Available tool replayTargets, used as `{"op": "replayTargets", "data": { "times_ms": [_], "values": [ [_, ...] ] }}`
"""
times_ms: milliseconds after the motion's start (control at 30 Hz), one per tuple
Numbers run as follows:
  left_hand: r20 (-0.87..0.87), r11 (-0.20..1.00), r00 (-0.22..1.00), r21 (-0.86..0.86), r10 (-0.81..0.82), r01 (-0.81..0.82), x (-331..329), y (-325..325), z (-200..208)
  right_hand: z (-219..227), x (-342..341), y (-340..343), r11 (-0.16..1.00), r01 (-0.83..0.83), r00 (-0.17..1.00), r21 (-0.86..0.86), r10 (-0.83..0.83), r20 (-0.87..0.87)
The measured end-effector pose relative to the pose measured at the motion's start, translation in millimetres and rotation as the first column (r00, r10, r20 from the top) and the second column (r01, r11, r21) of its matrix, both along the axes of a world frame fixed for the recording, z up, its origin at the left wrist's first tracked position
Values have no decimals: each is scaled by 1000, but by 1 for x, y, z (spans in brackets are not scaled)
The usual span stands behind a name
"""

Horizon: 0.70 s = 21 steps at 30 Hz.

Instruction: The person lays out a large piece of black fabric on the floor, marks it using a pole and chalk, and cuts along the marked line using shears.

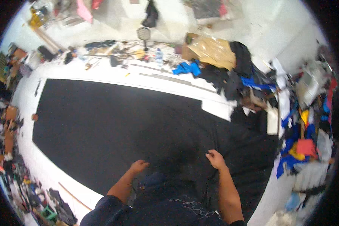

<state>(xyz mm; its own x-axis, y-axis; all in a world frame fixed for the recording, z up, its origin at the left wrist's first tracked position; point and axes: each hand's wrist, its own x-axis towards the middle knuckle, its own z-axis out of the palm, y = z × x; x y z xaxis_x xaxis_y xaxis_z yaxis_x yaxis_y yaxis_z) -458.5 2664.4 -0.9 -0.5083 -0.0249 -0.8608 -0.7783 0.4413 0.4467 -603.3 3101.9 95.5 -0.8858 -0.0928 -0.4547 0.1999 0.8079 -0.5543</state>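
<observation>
Black fabric [113,124]: a large dark sheet spread flat over the white cutting table [83,73], filling the middle of the view; toward 4 o'clock it runs into looser, rumpled dark cloth.
Left hand [138,166]: at about 6 o'clock, resting knuckles-up on the near part of the fabric, fingers curled under; whether it pinches cloth or only presses on it cannot be told.
Right hand [216,158]: at about 5 o'clock, fingers bent down onto the fabric where a fold line runs away from it; it looks to be gripping or pinching the cloth, though the blur leaves this unsure.
Step in hand: judged from the hands, the person is smoothing or squaring the near part of the sheet.
Doing it well: both hands should draw evenly so that the far edge stays parallel to the table's edge; tension is best kept low, so the weave is not skewed, and wrinkles worked outward from the middle.
Long ruler [177,80]: lying on the white table at 12 o'clock, well apart from both hands.
Clutter: a blue cloth [187,68] and a brown paper sheet [211,51] at 1 o'clock; a heap of coloured scraps [303,143] at 3 o'clock, best kept off the sheet.
</observation>
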Motion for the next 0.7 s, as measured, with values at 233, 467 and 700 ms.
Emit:
{"op": "replayTargets", "data": {
  "times_ms": [233, 467, 700],
  "values": [
    [-329, 922, 882, -74, 338, -381, -160, 20, 56, -62, -127, 120, 988, 105, 992, -116, -112, -54],
    [-345, 582, 647, -282, 680, -762, -232, 85, 25, -52, -379, 143, 951, -308, 945, -33, 310, 104],
    [-290, -70, 41, -364, 956, -929, -250, 415, -9, -211, -673, 91, 534, -830, 550, 161, 740, 387]
  ]
}}
